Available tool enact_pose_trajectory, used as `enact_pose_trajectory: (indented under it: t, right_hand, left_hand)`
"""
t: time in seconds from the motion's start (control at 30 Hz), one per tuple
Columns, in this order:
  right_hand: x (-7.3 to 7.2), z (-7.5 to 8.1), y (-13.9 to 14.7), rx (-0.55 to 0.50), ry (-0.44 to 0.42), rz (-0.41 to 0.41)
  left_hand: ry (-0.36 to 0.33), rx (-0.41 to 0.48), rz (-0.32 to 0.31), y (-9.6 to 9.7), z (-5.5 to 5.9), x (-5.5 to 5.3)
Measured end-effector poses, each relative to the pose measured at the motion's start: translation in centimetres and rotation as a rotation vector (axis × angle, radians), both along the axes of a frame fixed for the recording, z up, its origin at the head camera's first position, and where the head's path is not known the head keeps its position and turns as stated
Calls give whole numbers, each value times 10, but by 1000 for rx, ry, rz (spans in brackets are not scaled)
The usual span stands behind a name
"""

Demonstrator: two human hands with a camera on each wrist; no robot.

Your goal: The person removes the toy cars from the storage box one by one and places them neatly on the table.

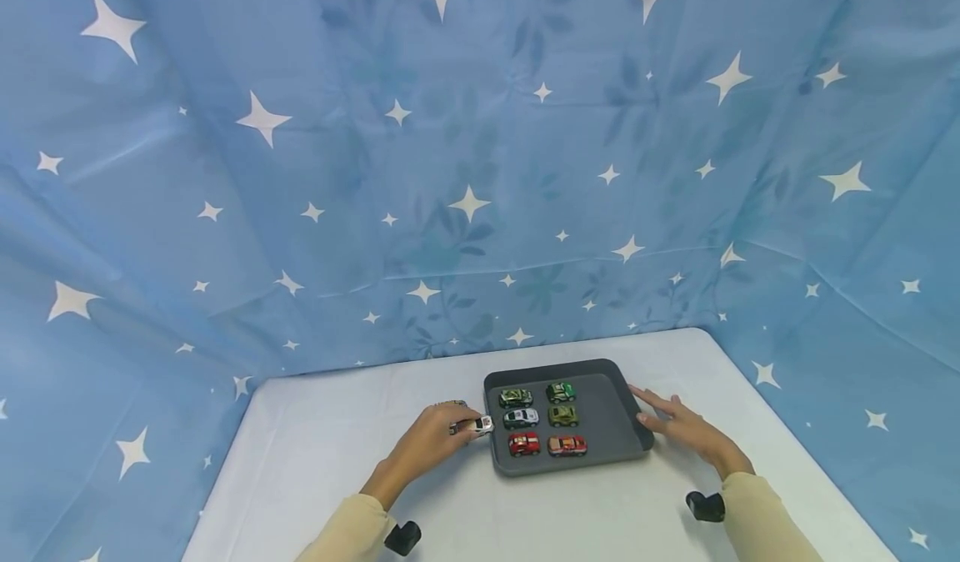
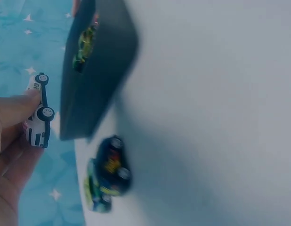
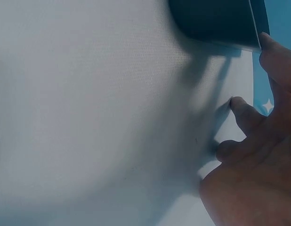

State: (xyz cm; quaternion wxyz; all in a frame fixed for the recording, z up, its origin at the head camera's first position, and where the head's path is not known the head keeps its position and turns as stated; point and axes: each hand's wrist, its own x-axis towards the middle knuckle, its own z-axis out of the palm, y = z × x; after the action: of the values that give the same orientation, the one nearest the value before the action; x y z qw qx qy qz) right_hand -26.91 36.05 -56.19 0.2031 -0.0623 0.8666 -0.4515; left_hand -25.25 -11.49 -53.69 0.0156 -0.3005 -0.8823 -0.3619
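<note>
My left hand [image 1: 435, 435] pinches a white toy car [image 1: 480, 425] between thumb and fingers at the left rim of a dark grey tray [image 1: 617, 429]. In the left wrist view the white toy car [image 2: 37, 113] shows its wheels, raised beside the tray wall [image 2: 101, 80]. My right hand [image 1: 690, 430] lies at the tray's right edge with its fingers spread; a thumb touches the rim in the right wrist view. Inside the tray, toy cars stand in two columns: a camouflage one [image 1: 516, 398], a silver-white one [image 1: 521, 418], a red one [image 1: 523, 444], a green one [image 1: 560, 392], an olive one [image 1: 562, 415] and an orange-red one [image 1: 567, 446].
Beyond the left hand, partly hidden by it, more toy cars sit on the white table [image 1: 330, 437]; the left wrist view shows a dark blue one [image 2: 113, 165] and a green one [image 2: 94, 188]. A blue star-patterned curtain [image 1: 465, 153] hangs behind the table.
</note>
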Motion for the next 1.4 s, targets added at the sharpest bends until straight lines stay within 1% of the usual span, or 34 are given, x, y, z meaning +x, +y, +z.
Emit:
enact_pose_trajectory:
  t: [0.2,0.37,0.53,0.6,0.7,0.8,0.93,1.03,1.23,1.4]
  right_hand:
    - [1,-1,2,-11,2,6]
    - [0,2,2,-21,18,15]
    - [1,0,1,-41,8,15]
    - [1,-1,2,-44,9,18]
    - [1,-1,2,-45,3,28]
    - [1,-1,2,-25,10,20]
    - [-1,0,0,-4,16,-5]
    - [-2,0,0,-1,14,-8]
    - [-2,-5,0,0,11,-13]
    - [-2,-3,-1,-7,-8,-24]
  left_hand:
    - [20,-24,9,-15,-17,14]
    - [38,-66,14,-21,-30,23]
    - [16,-101,13,-25,-40,30]
    - [11,-108,13,-26,-42,32]
    - [25,-125,17,-27,-44,34]
    - [41,-138,13,-28,-44,36]
    - [44,-148,7,-28,-45,38]
    - [26,-149,14,-30,-46,39]
    - [-33,-139,24,-31,-48,42]
    - [-39,-121,35,-31,-47,43]
